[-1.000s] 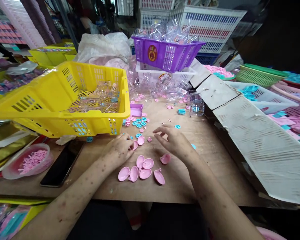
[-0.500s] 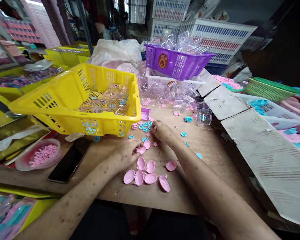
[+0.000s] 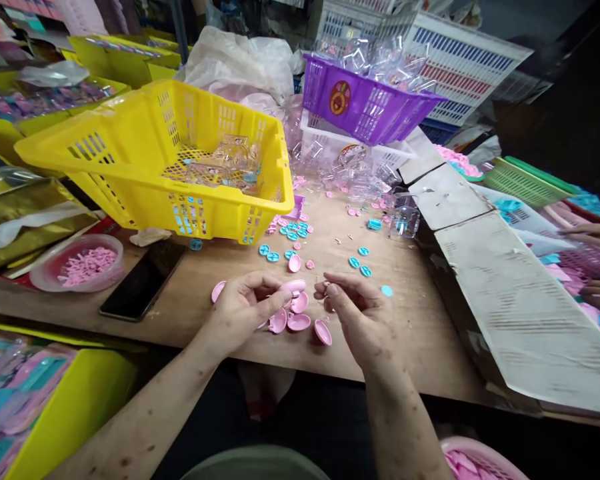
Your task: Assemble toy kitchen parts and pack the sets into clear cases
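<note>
My left hand (image 3: 245,307) is closed, pinching a pink oval plastic shell (image 3: 295,285) between thumb and fingers. Just to its right, my right hand (image 3: 363,317) is closed in a pinch around a small pink piece (image 3: 326,285), too small to make out fully. Below and between the hands lie several more pink shells (image 3: 299,323), some with little hinge tabs; my left hand partly covers a few. Another pink shell (image 3: 295,264) rests just beyond my fingers. Blue oval pieces (image 3: 293,235) and tiny pink parts (image 3: 310,265) are scattered farther up the wooden table.
A yellow basket (image 3: 205,223) with clear packages stands at back left, a phone (image 3: 143,280) and a bowl of pink bits (image 3: 117,270) in front. A purple basket (image 3: 365,107) sits behind. Cardboard (image 3: 510,287) edges the right side; another person's hand (image 3: 597,233) shows beyond.
Both hands have drawn back toward me and lifted. My left hand has brought a pink shell along, and my right hand a small pink piece. Another person's hands have appeared at right.
</note>
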